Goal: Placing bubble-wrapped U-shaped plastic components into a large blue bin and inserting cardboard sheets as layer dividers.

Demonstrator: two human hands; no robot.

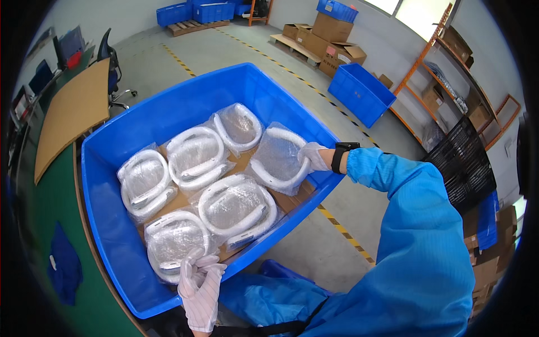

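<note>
A large blue plastic bin (pixel 112 224) holds several white ring-shaped tubes, each wrapped in a clear plastic bag. At the bin's right side, my gloved right hand (pixel 314 158) is closed on the edge of a bagged white ring (pixel 278 160), which is slightly tilted. My left hand (pixel 200 285), in a striped white glove, has its fingers pinched together at the corner of the nearest bagged ring (pixel 177 238). Between these lies another bagged ring (pixel 233 205). Farther back rest more bagged rings (pixel 196 154) on brown cardboard (pixel 238 163) lining the bin.
Along the left runs a green-topped table (pixel 50 213) with a cardboard sheet (pixel 76 109) and a dark blue cloth (pixel 64 264). An office chair (pixel 112 67) stands behind. Rightward are another blue bin (pixel 362 92), cardboard boxes (pixel 331 36), an orange-framed shelf (pixel 412 70) and a black crate (pixel 463 163).
</note>
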